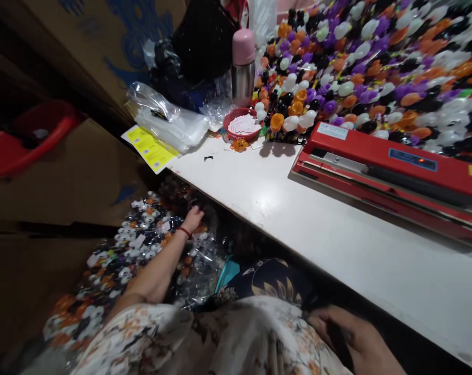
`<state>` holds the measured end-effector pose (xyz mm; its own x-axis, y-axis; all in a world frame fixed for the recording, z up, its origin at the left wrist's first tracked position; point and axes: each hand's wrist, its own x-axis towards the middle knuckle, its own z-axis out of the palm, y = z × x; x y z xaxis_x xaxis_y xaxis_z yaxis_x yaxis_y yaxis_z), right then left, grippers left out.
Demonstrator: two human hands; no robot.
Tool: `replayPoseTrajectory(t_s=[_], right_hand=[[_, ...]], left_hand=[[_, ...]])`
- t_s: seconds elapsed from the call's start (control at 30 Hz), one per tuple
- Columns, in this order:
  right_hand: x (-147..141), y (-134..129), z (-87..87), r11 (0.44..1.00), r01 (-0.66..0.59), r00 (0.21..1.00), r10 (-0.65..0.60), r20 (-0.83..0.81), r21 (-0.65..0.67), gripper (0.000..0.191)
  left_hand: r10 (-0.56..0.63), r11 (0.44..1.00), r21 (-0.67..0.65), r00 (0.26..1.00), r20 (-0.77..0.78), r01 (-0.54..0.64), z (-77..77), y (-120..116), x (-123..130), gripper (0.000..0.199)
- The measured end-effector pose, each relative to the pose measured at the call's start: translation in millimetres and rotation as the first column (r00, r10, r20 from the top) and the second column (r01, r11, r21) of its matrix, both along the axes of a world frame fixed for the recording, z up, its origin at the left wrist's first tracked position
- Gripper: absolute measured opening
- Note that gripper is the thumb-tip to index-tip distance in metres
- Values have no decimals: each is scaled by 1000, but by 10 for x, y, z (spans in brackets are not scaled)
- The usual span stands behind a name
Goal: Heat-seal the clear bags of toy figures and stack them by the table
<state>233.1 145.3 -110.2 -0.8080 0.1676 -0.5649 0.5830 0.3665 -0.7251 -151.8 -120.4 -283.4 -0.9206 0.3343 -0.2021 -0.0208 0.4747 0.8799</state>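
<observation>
Left hand [192, 219]: fingers spread, holding nothing, pressing bagged toys [134, 245] below the table [337, 229]. Right hand [353, 338]: in lap, grip unclear.

Bench [337, 229] top: bare white strip runs from the near edge across the middle, passable along the front edge. Right side blocked by the red sealer [388, 161], lying along the back. Behind it, a heap of small coloured toys [376, 57] fills the far right corner. Far left corner crowded: red basket [241, 126], pink-capped flask [243, 67], clear plastic bags [169, 120], yellow sheet [150, 148] overhanging the left edge. Below the left edge, left hand [193, 217] reaches down into bagged toys [134, 250]; cardboard boxes [75, 172] wall that gap just beside it. Right hand [349, 338] sits under the near edge, tight against the lap.
</observation>
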Motion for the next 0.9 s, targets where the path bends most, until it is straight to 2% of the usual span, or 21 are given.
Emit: replayPoseTrajectory(t_s=[0.07,0.13,0.17,0.2,0.27,0.4,0.47,0.5,0.53,0.57,0.67,0.7,0.8,0.9], right_hand=[[-369,-123,14,993,-115,986,118,-118,38,38],[-701,-278,20,972,-200,940,226,-254,125,36],[-843,-362,23,957,-231,913,276,-299,177,37],[-968,-450,30,940,-258,891,320,-322,222,43],[-1161,-631,60,911,-297,864,384,-326,287,68],[-1319,-959,162,904,-320,857,403,-320,282,124],[-1318,-1067,203,926,-278,850,361,-383,255,137],[-1311,-1096,220,941,-236,840,323,-435,243,137],[-1304,-1106,237,956,-183,822,278,-498,231,130],[-1297,-1096,258,970,-126,793,226,-565,210,115],[-1276,-956,363,997,30,683,35,-730,77,38],[-1259,-879,419,997,74,657,-40,-753,12,26],[-1147,-610,663,976,175,636,-212,-742,-129,24],[-934,-366,998,968,243,586,-196,-787,-59,25]], left_hand=[[37,998,51,999,-21,-36,144,-212,0,37],[101,977,190,995,-21,-96,367,-358,72,41],[141,949,284,990,-6,-134,507,-390,129,42],[186,906,384,983,12,-176,662,-393,198,42],[295,789,555,955,35,-264,1007,-324,354,39],[510,572,719,858,66,-395,1735,-42,695,31],[535,505,754,838,108,-419,2064,95,877,26],[522,492,763,843,127,-419,2212,153,971,24],[494,490,768,857,145,-412,2349,204,1066,21],[456,499,769,875,159,-400,2476,247,1158,18],[342,531,770,921,188,-355,2805,336,1398,14],[323,535,772,927,189,-344,2901,359,1459,14],[312,560,773,940,137,-299,3155,451,1583,16],[321,609,772,947,-29,-183,3328,622,1637,21]])
